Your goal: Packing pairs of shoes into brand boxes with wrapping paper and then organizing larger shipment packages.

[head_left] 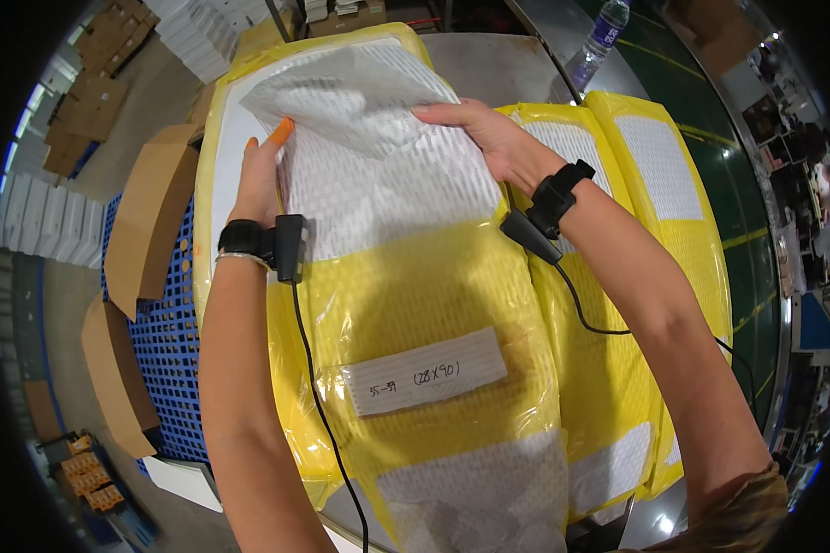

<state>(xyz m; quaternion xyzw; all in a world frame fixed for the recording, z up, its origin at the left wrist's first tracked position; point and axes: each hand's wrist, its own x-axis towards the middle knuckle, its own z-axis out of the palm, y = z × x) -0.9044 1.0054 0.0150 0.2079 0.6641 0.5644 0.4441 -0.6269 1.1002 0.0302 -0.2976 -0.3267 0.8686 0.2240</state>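
White mesh sheet [369,157] is lying atop a yellow plastic-wrapped bundle [433,313]; left hand [260,180] and right hand [484,134] are pinching its edges, its top corner folded over, the rest unfolded.

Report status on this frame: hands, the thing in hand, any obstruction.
Left hand and right hand both grip the white padded sheet on the yellow plastic-wrapped bundle. More yellow bundles alongside on the right. Nothing across the hands.
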